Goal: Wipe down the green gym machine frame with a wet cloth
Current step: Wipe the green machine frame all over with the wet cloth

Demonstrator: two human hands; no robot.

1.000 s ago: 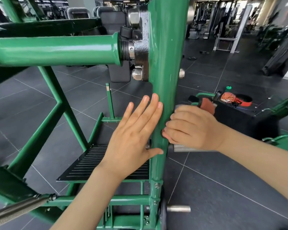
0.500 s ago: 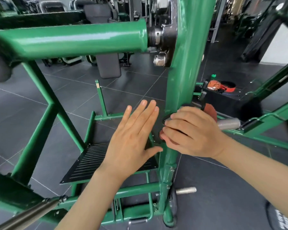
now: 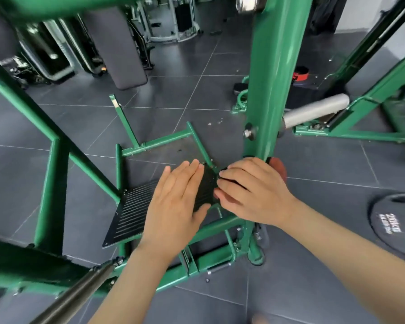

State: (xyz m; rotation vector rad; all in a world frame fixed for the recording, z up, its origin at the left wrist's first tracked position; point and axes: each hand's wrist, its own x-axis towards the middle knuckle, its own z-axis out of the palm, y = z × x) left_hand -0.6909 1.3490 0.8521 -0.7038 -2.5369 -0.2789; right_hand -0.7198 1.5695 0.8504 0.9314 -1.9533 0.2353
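A round black weight plate with white lettering [image 3: 398, 226] lies flat on the dark grey tiled floor [image 3: 56, 127] at its right edge, while a dark padded bench [image 3: 116, 46] stands far back.

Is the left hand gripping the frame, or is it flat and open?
Flat and open. The left hand has straight, close-set fingers in front of the black footplate; nothing is held in it. Whether it touches the frame cannot be told.
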